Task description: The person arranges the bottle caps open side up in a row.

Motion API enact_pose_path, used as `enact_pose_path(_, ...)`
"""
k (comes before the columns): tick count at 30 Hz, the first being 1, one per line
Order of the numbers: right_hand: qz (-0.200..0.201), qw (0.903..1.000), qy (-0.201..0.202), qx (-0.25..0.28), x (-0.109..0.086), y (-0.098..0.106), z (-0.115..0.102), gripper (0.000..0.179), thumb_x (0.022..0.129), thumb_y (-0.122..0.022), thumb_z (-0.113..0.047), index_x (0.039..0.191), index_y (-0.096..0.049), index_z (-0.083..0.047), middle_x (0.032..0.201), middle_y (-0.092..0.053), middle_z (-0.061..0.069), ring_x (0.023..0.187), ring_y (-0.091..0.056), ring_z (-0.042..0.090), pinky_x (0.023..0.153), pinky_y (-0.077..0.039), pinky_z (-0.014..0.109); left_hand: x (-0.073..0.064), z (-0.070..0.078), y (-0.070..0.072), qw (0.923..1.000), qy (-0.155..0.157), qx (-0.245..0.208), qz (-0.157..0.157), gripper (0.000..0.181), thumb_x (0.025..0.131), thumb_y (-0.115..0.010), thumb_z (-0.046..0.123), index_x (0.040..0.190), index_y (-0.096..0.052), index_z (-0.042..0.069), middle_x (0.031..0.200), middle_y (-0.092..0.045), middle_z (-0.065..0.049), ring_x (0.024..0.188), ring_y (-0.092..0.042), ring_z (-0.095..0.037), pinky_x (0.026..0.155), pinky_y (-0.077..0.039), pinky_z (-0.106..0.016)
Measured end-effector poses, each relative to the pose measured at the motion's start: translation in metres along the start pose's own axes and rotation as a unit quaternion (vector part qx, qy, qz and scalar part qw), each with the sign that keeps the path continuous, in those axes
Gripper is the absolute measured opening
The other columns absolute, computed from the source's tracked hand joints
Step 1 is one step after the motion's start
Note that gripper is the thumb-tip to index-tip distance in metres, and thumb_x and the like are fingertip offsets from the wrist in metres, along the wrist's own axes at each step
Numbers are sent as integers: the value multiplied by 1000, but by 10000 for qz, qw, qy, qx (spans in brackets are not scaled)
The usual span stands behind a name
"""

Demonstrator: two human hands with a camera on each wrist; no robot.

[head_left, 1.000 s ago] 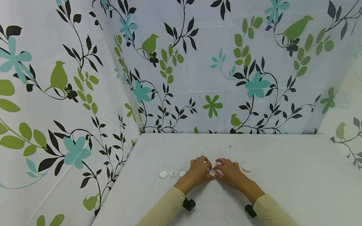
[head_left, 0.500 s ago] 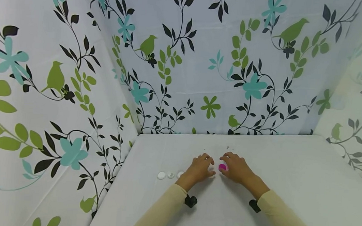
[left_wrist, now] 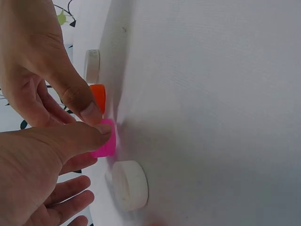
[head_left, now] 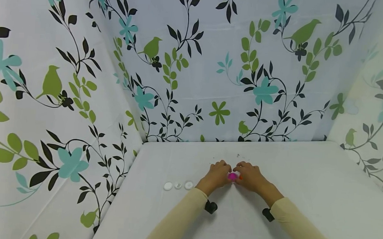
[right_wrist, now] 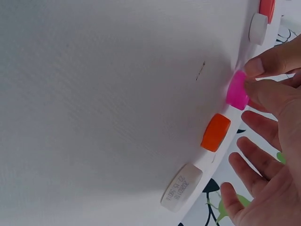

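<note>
A pink bottle cap (head_left: pixel 232 177) stands on the white table between both hands. My left hand (head_left: pixel 219 174) pinches one side of it, its thumb on the pink cap (left_wrist: pixel 104 141) in the left wrist view. The right hand (head_left: pixel 249 176) pinches the other side, thumb against the pink cap (right_wrist: pixel 237 89) in the right wrist view, with its other fingers spread. Close beside the right hand is an orange cap (right_wrist: pixel 216 133). A white cap (left_wrist: pixel 130 186) stands near the left hand. Fingertips behind the pink cap are partly hidden.
Further left on the table, white caps (head_left: pixel 168 186) lie in a row. Past the orange one is a white cap with printed marks (right_wrist: pixel 182 188). A red cap (right_wrist: pixel 267 9) shows at the right wrist view's top edge. A patterned curtain (head_left: pixel 193 80) hangs behind the table.
The left hand has come away from a white cap and moved right to the pink cap. Half a second ago the hands were apart; now their fingertips meet around it. The head view shifted slightly.
</note>
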State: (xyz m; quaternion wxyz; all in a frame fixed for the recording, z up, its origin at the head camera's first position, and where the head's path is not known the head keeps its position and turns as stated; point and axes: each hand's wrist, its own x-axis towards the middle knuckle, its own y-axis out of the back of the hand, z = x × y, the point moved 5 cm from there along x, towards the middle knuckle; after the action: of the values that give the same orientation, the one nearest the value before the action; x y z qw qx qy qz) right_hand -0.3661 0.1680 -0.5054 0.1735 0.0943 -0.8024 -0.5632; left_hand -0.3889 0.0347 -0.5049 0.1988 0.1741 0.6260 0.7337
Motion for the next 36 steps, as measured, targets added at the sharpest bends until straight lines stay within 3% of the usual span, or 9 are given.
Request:
enact_pose_path(10,-208,9997,-121,12,7,-7,-1,26,92,-84,-24,114,-78,-11,133,-66,19,126,-60,42,97,-47,69,1,5,-3,9997,72,222,-26,31,98,-75,41,116,-74,16,128,-63,-3,117,-58,-20,102,-46,-41)
enact_pose_path(21,-145,9997,-95,185,3,-9,0,23,91,-84,-19,111,-78,-10,129,-67,19,124,-61,41,95,-47,67,1,7,-4,9995,55,327,13,28,97,-78,38,115,-74,17,124,-64,-2,114,-58,-19,99,-47,-40)
enact_pose_path(36,57,9999,26,127,5,18,-11,25,95,-79,-33,98,-81,-8,137,-65,22,131,-58,44,96,-48,68,-10,-7,8,9988,160,-367,295,40,96,-79,43,124,-69,16,132,-60,-3,125,-57,-20,108,-45,-41)
